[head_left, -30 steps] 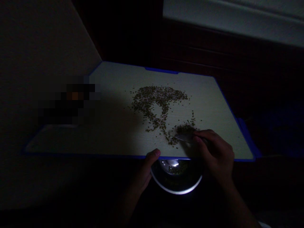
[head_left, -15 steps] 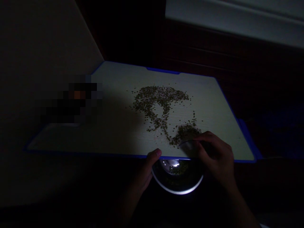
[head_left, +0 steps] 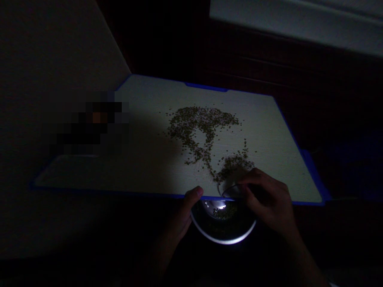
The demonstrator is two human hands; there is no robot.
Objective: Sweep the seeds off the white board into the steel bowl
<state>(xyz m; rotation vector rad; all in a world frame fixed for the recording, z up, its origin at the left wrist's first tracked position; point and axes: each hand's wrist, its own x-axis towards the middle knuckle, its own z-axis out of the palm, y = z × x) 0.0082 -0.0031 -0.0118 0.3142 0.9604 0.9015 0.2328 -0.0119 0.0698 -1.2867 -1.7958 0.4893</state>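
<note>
Many small greenish seeds (head_left: pixel 203 117) lie scattered on a pale board (head_left: pixel 143 167) with blue edges. At the board's near edge, my left hand (head_left: pixel 184 213) is closed at the left side of a shiny round bowl (head_left: pixel 226 241), with its thumb over the board's edge. More greenish seeds (head_left: pixel 224 211) lie inside the bowl. My right hand (head_left: pixel 269 199) pinches a thin, curved-edged tool (head_left: pixel 231 190) against the board just above the bowl. Its exact kind is too dark to make out. A smaller patch of seeds (head_left: pixel 235 163) lies just beyond it.
A blurred-out dark patch (head_left: pixel 89 127) covers the board's left part. Behind the board is dark wood panelling (head_left: pixel 254 67), with a pale ledge (head_left: pixel 284 24) at upper right. A pale wall or surface (head_left: pixel 60 48) fills the left. The light is very dim.
My right hand has drawn the thin tool toward me, down to the board's near edge over the bowl. The near patch of seeds has thinned. My left hand keeps its place.
</note>
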